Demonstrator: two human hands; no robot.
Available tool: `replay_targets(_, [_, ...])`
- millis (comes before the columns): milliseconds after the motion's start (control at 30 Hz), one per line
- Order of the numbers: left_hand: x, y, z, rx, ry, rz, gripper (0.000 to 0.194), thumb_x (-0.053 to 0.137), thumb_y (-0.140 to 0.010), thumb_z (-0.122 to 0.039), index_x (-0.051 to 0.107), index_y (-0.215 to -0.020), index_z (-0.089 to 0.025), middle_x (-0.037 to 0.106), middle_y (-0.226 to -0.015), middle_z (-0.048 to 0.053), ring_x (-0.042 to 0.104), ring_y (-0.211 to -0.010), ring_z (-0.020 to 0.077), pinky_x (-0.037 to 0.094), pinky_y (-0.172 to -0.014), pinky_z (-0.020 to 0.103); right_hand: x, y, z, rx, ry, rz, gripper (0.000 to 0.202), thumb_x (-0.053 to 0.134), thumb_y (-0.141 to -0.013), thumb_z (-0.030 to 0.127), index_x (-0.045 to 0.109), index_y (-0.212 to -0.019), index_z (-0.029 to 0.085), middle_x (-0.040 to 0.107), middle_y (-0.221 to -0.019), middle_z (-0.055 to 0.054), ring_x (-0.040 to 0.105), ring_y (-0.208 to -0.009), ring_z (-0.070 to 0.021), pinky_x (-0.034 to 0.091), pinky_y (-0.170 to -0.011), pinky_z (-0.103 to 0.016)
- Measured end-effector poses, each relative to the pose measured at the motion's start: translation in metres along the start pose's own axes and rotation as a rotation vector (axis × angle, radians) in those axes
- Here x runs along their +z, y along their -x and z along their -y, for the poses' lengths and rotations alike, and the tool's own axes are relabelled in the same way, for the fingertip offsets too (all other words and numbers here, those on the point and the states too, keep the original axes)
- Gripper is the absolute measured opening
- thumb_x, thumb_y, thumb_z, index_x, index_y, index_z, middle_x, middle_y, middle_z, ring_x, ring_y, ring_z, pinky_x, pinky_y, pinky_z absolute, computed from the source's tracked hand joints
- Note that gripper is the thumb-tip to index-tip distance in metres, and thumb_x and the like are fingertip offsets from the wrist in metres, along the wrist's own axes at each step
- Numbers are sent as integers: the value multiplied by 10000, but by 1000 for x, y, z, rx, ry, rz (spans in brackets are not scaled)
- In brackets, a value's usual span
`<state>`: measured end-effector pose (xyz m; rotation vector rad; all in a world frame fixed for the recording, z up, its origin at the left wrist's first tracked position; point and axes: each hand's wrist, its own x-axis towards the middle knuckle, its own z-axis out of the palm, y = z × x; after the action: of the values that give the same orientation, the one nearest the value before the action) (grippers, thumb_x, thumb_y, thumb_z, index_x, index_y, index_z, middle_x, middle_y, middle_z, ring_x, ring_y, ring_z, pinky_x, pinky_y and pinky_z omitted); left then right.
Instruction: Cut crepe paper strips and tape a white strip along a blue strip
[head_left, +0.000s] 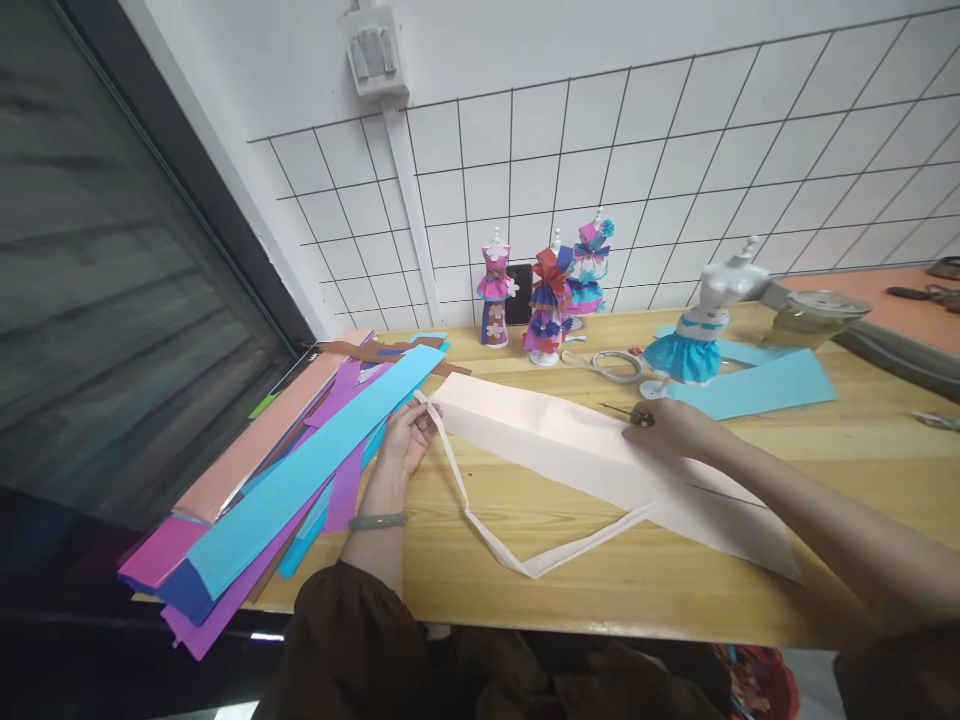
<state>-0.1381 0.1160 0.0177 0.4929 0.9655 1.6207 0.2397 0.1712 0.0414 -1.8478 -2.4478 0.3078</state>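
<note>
A long pale pink paper sheet (547,435) lies slantwise across the wooden table. My left hand (412,432) pinches the end of a narrow pale strip (491,540) at the sheet's left end; the strip sags in a V toward the table's front edge and reaches the sheet again farther right. Over the sheet's right half, my right hand (664,425) is closed around small scissors (619,410), whose thin blades point left. Just behind that hand stands a small white mannequin (724,285) wearing a blue skirt (684,347).
Colourful paper strips (315,450) are piled at the left, beside my left forearm. Three dressed figurines (550,300) stand near the wall. A tape roll (616,365), blue paper (772,385) and a clear container (817,315) lie toward the back and right.
</note>
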Motion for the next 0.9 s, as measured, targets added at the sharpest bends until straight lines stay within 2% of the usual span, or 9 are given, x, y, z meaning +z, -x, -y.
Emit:
replay_targets(67, [0,0,0,-3,1,14,126,505,-716,-46,538,-812,-120,654,-670,46,626,-581,105,509,-542,170,-6,12,7,14,146,-126,221,439,-744,351,582,-735,184,615,-673,-66,521,-581,-177,252,-486,-244])
replay_targets(167, [-1,1,1,-3,-7,49,132,514,-717,-59,543,-831,-118,654,-675,47,629,-588,111,509,-537,174,-11,38,16,-13,347,-385,253,377,-802,336,570,-845,179,625,-726,-82,517,-581,-180,181,-473,-253])
replay_targets(233, [-1,1,1,-3,-15,60,135,512,-718,-63,547,-838,-116,653,-672,46,629,-587,113,509,-535,172,-8,57,19,-56,401,-470,245,358,-822,318,559,-866,185,627,-756,-78,527,-590,-176,161,-469,-258])
replay_targets(333, [-1,2,2,-13,-19,64,119,511,-718,-65,548,-820,-115,653,-674,47,629,-584,113,510,-537,172,5,83,18,-129,379,-376,167,397,-798,263,547,-835,201,626,-722,-50,539,-565,-170,181,-455,-254])
replay_targets(433, [0,2,2,-21,-21,80,91,515,-718,-68,543,-788,-120,655,-683,50,629,-588,113,510,-543,173,23,106,15,-185,291,-264,130,435,-763,229,539,-841,220,636,-725,-30,564,-573,-182,258,-460,-248])
replay_targets(533, [1,4,2,-21,-19,104,98,515,-723,-72,547,-799,-124,654,-681,44,627,-585,110,506,-538,168,36,125,17,-243,216,-235,132,427,-771,229,547,-825,233,645,-760,-29,592,-640,-201,342,-507,-263])
replay_targets(633, [2,5,1,-26,-15,105,100,516,-727,-77,552,-805,-126,654,-684,38,625,-582,107,503,-536,168,37,134,21,-233,96,-208,173,434,-793,311,557,-894,243,663,-818,-36,612,-689,-212,395,-549,-278])
replay_targets(767, [2,6,1,-26,-25,100,91,522,-722,-83,551,-795,-130,653,-686,34,626,-583,109,503,-536,174,21,119,21,-107,-134,-183,282,411,-809,435,573,-923,234,672,-803,-35,617,-678,-199,425,-571,-271])
replay_targets(900, [1,5,0,-22,-33,95,101,535,-709,-86,545,-799,-132,651,-693,32,627,-584,110,498,-523,174,13,81,10,-61,-138,-202,369,494,-730,474,603,-945,195,654,-927,-82,601,-798,-252,441,-654,-325])
